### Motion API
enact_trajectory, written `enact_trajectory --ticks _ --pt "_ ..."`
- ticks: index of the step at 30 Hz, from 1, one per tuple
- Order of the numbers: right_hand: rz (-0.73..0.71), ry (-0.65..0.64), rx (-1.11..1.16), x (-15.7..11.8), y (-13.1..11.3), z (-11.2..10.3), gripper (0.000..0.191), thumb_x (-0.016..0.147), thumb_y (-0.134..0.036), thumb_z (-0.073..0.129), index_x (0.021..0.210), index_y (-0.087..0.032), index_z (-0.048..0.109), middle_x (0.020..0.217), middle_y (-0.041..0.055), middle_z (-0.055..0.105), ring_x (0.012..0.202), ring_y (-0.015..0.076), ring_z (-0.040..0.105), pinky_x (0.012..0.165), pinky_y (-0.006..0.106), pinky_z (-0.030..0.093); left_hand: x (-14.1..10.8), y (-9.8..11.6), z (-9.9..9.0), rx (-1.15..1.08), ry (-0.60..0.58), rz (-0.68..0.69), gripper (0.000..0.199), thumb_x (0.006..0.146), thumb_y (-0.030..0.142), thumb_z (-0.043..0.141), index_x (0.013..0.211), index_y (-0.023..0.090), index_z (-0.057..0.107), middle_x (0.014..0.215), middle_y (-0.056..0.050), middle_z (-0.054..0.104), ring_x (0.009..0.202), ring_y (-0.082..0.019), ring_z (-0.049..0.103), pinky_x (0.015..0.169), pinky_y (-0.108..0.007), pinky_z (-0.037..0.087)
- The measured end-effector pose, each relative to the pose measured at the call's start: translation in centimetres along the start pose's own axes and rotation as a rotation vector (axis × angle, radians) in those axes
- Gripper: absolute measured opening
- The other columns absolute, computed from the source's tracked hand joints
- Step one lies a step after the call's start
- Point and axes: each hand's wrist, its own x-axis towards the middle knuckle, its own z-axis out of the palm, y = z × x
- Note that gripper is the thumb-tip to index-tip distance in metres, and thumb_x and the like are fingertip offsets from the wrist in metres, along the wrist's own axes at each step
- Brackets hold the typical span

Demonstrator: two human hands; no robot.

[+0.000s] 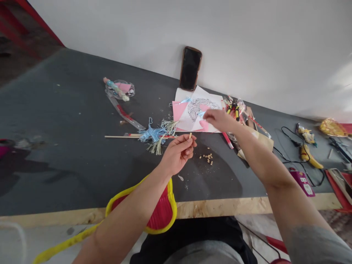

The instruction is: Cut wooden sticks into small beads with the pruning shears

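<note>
My left hand [180, 153] is closed, pinching a short piece of pale wooden stick [190, 135] that pokes up between thumb and finger. Over the printed paper [210, 104] hovers or rests my right hand [218, 119], its fingers curled downward. A light-blue strip [201, 114] shows at those fingertips; I cannot tell whether they grip it. Left of my left hand lies a bundle of frayed blue and cream strands [154, 135] on long thin sticks [118, 136]. Several small cut wooden bits [208, 158] lie below the hands.
A phone [190, 68] leans on the wall. Yellow-handled pliers [233, 110] lie among clutter at right, with a black cable [286, 159] and a purple socket block [304, 182] beyond. A red and yellow padded item [165, 211] overhangs the wooden table edge [220, 207]. Wrapped plastic [123, 90] lies far left.
</note>
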Motion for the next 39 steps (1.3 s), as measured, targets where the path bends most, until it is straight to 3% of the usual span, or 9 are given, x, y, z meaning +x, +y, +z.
enact_trajectory --ticks 3,8,12,17,24,28,35,39 --pt "-0.084 -0.266 0.095 -5.1 -1.5 1.2 0.023 0.091 -0.007 0.052 0.101 -0.017 0.070 0.099 0.0044 0.073 0.094 0.0168 0.065 0.087 0.031 0.048 0.1 -0.1 0.0 0.031 0.006 0.004 0.020 0.069 0.020 0.084 0.081 0.012 0.070 0.068 -0.001 0.064 0.047 -0.003 0.041 0.042 -0.014 0.029" --pt "0.002 -0.205 0.068 -9.2 -3.2 3.5 0.023 0.096 -0.008 0.049 0.107 -0.013 0.069 0.107 0.0108 0.069 0.101 0.0185 0.064 0.092 0.030 0.046 0.1 -0.2 0.1 0.101 -0.015 0.009 0.021 0.067 0.019 0.085 0.080 0.012 0.070 0.067 -0.001 0.064 0.045 -0.002 0.041 0.042 -0.014 0.030" --pt "0.028 -0.178 0.088 -9.8 -4.3 4.1 0.017 0.100 -0.023 0.056 0.105 -0.013 0.069 0.103 0.0118 0.068 0.100 0.0209 0.064 0.092 0.032 0.045 -0.1 -0.4 0.4 0.162 -0.014 -0.002 0.020 0.067 0.019 0.086 0.079 0.012 0.071 0.066 -0.001 0.063 0.045 -0.003 0.042 0.041 -0.014 0.031" --pt "-0.040 -0.164 0.059 -10.2 -5.8 4.7 0.031 0.096 -0.040 0.065 0.113 -0.013 0.066 0.107 0.0129 0.067 0.102 0.0240 0.064 0.098 0.037 0.044 -0.1 -0.4 0.3 0.225 -0.021 -0.005 0.019 0.069 0.018 0.085 0.078 0.013 0.070 0.068 -0.001 0.064 0.045 -0.002 0.042 0.041 -0.013 0.032" --pt "-0.125 -0.137 -0.080 -10.1 -6.1 6.7 0.026 0.104 -0.024 0.044 0.120 -0.015 0.062 0.110 0.0134 0.065 0.102 0.0245 0.063 0.090 0.036 0.050 0.0 -0.2 0.5 0.251 0.024 0.014 0.023 0.062 0.019 0.090 0.077 0.013 0.073 0.068 -0.002 0.066 0.046 -0.003 0.045 0.040 -0.012 0.036" --pt "-0.132 -0.114 -0.093 -10.7 -5.4 7.1 0.023 0.103 -0.019 0.044 0.118 -0.014 0.061 0.109 0.0132 0.064 0.102 0.0240 0.062 0.091 0.036 0.051 -0.2 -0.2 0.9 0.261 0.043 0.003 0.026 0.058 0.020 0.092 0.075 0.013 0.073 0.066 -0.001 0.065 0.045 -0.003 0.045 0.040 -0.013 0.036" --pt "-0.038 -0.045 0.014 -10.9 -4.8 6.5 0.028 0.100 -0.036 0.059 0.118 -0.015 0.061 0.118 0.0139 0.061 0.106 0.0249 0.059 0.096 0.039 0.049 -0.3 -0.2 1.1 0.277 0.054 -0.025 0.031 0.054 0.021 0.095 0.072 0.014 0.071 0.067 -0.001 0.066 0.046 -0.004 0.045 0.040 -0.013 0.037" --pt "-0.039 -0.091 -0.041 -10.5 -5.0 6.6 0.025 0.102 -0.032 0.052 0.115 -0.014 0.063 0.111 0.0147 0.064 0.103 0.0260 0.059 0.093 0.040 0.050 -0.3 -0.1 1.1 0.289 0.062 -0.023 0.035 0.050 0.024 0.097 0.072 0.014 0.072 0.065 0.000 0.065 0.046 -0.003 0.043 0.039 -0.013 0.036"
